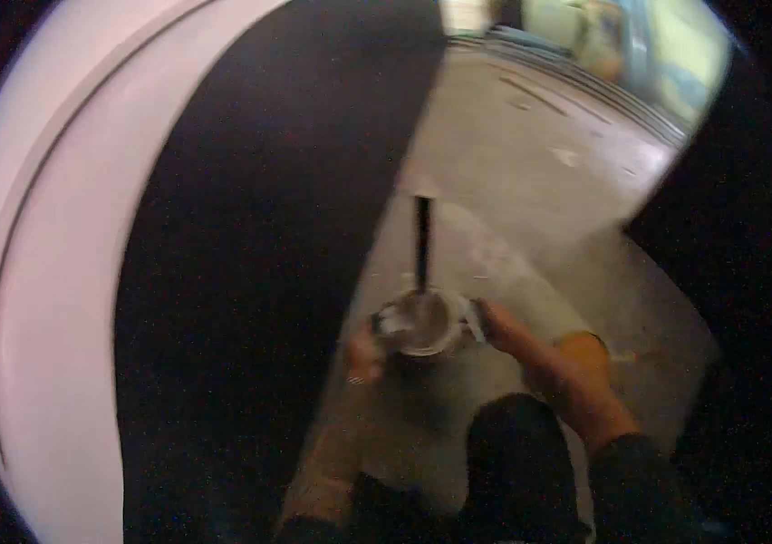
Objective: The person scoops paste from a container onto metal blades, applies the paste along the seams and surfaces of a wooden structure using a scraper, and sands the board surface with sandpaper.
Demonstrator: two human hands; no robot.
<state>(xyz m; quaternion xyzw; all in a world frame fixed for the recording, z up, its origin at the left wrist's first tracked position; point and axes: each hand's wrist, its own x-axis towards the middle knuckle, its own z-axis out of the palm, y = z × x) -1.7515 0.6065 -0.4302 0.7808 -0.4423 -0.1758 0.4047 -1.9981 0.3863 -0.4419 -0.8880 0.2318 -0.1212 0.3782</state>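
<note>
Between my two hands is a round, open container (424, 326) with a pale rim and a greyish-brown inside. It is blurred, so its exact kind does not show. My left hand (364, 354) is at its left side, fingers curled against it. On the other side, my right hand (517, 340) reaches in with its fingertips at a whitish piece (473, 322) by the rim. A narrow black bar (422, 240) extends from the container's far edge; whether it is attached cannot be told. Something orange-yellow (583, 354) shows behind my right wrist.
A large dark panel (259, 272) rises close on my left, with a pale pinkish curved surface (69, 236) beyond it. Strips and scraps lie on the grey floor (531, 136). My dark-clothed knee (522, 453) is below the container. A dark shape (757, 227) borders the right.
</note>
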